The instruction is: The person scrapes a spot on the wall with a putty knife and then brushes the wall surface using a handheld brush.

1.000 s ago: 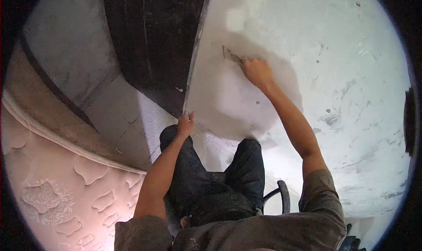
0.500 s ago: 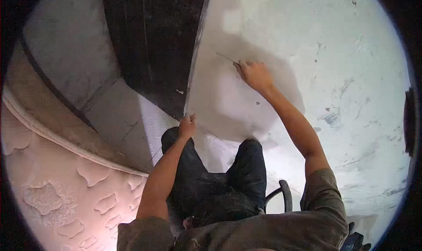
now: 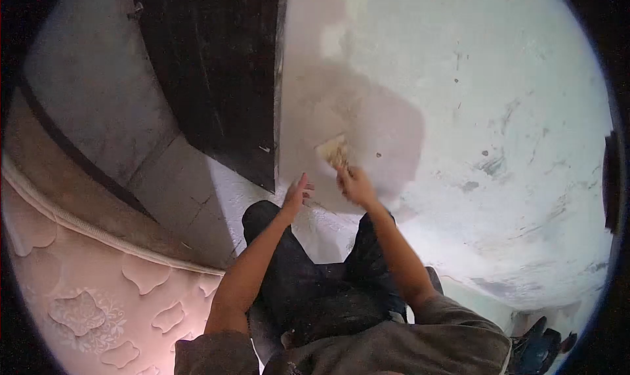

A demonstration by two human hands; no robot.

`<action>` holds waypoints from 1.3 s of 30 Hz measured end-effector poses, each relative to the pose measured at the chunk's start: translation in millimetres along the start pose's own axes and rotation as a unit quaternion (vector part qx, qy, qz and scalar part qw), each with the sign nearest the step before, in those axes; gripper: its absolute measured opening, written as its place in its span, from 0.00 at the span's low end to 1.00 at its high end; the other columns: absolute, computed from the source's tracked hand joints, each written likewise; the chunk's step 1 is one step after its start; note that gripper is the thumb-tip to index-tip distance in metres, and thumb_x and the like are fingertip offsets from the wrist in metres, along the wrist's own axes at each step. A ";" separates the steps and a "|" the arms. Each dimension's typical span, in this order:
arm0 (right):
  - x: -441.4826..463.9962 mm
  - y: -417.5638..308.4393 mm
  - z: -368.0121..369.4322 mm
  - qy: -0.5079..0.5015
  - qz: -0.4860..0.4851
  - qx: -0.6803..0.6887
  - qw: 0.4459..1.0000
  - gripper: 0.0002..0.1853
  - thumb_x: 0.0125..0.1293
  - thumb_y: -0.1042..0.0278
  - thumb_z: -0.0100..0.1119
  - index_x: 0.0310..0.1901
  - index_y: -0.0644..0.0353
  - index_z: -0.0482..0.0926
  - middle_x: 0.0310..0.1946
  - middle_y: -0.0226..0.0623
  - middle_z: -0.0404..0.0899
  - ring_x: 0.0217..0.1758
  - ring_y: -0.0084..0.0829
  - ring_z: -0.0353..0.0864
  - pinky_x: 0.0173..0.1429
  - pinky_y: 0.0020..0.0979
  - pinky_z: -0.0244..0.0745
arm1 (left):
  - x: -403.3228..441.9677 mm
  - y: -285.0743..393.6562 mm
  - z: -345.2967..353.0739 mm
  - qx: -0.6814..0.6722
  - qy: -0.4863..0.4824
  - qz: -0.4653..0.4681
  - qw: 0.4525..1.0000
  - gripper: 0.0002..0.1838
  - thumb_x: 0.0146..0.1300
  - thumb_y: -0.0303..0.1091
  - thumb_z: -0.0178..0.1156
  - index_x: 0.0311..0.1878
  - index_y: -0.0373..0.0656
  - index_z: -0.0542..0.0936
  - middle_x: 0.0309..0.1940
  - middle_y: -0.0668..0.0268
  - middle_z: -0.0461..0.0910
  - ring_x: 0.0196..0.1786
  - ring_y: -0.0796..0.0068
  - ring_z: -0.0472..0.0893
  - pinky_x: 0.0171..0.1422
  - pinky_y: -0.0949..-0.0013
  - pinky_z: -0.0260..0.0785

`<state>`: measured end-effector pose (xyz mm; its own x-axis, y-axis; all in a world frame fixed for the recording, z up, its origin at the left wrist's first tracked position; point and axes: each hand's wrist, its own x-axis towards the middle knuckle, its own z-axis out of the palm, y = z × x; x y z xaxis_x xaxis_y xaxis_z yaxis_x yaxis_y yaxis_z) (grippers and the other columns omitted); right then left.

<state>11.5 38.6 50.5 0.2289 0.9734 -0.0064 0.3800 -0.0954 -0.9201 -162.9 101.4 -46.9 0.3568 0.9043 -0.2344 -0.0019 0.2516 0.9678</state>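
Note:
My right hand (image 3: 356, 186) is closed round the handle of a putty knife (image 3: 334, 150). Its broad, smeared blade points up and left, in front of the pale wall (image 3: 512, 106); whether it touches the wall I cannot tell. Around the blade the wall has a damp-looking greyish patch (image 3: 394, 122). My left hand (image 3: 298, 195) is open, fingers apart and holding nothing, just right of the bottom corner of a dark door panel (image 3: 210, 66).
A pink quilted mattress (image 3: 147, 312) stands at lower left. Tiled floor (image 3: 187, 171) shows between it and the door panel. My knees are bent close to the wall. A dark object (image 3: 539, 349) lies at lower right.
My right hand has come down and left along the wall, and the putty knife now shows its blade face. My left hand has moved off the door edge, slightly right, and opened.

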 end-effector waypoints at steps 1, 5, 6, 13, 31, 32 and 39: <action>-10.0 18.8 10.8 -0.028 0.037 0.076 0.996 0.26 0.68 0.45 0.47 0.18 0.56 0.68 0.10 0.25 0.63 0.09 0.21 0.63 0.14 0.25 0.56 | -6.5 2.8 6.7 -0.057 -0.047 -0.022 0.997 0.28 0.64 0.61 0.47 0.46 0.42 0.75 0.36 0.67 0.77 0.34 0.76 0.75 0.39 0.71 0.66; -57.9 36.3 32.5 -0.127 0.163 0.289 0.935 0.21 0.69 0.49 0.46 0.25 0.58 0.70 0.11 0.27 0.62 0.08 0.21 0.61 0.13 0.24 0.56 | -29.8 10.9 31.9 -0.069 -0.061 -0.012 0.996 0.27 0.64 0.59 0.50 0.48 0.42 0.76 0.35 0.70 0.77 0.35 0.80 0.74 0.39 0.75 0.65; -63.1 41.2 35.0 -0.164 0.162 0.340 0.912 0.20 0.69 0.51 0.46 0.28 0.58 0.70 0.13 0.28 0.62 0.08 0.21 0.60 0.13 0.24 0.57 | -31.7 9.6 33.9 -0.061 -0.063 -0.013 0.996 0.27 0.64 0.59 0.50 0.48 0.42 0.76 0.35 0.70 0.77 0.35 0.80 0.74 0.39 0.75 0.65; -88.2 66.6 40.7 -0.192 0.134 0.346 0.909 0.15 0.67 0.56 0.51 0.29 0.57 0.67 0.16 0.27 0.63 0.10 0.20 0.58 0.15 0.24 0.57 | -33.2 24.9 32.9 -0.089 -0.019 0.000 0.996 0.19 0.65 0.47 0.55 0.47 0.38 0.76 0.38 0.68 0.78 0.40 0.78 0.77 0.46 0.70 0.70; -81.6 93.4 26.9 -0.265 0.115 0.309 0.906 0.12 0.65 0.59 0.54 0.32 0.57 0.68 0.18 0.23 0.61 0.16 0.16 0.57 0.17 0.22 0.53 | -27.6 22.0 42.7 -0.200 0.004 -0.089 0.976 0.14 0.66 0.43 0.55 0.48 0.45 0.73 0.39 0.70 0.75 0.41 0.74 0.75 0.46 0.69 0.67; -80.8 95.1 25.7 -0.264 0.112 0.312 0.906 0.12 0.65 0.59 0.54 0.32 0.57 0.68 0.18 0.23 0.61 0.16 0.16 0.57 0.17 0.22 0.53 | -17.7 24.4 33.6 -0.226 -0.013 -0.074 0.971 0.14 0.65 0.42 0.56 0.48 0.45 0.73 0.39 0.71 0.75 0.40 0.75 0.75 0.45 0.69 0.67; -68.0 131.0 42.2 -0.183 0.122 0.175 0.960 0.12 0.62 0.60 0.55 0.30 0.61 0.74 0.19 0.30 0.69 0.13 0.20 0.64 0.17 0.25 0.59 | 4.9 171.9 27.8 0.087 0.004 0.258 0.962 0.13 0.67 0.34 0.53 0.50 0.38 0.72 0.40 0.68 0.77 0.40 0.75 0.76 0.46 0.72 0.68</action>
<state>7.8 -31.3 -86.1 -0.0820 0.9453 -0.3157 0.0155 -0.3155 -0.9488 -135.4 139.5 120.9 0.3431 0.8960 0.2819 -0.0208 -0.2928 0.9560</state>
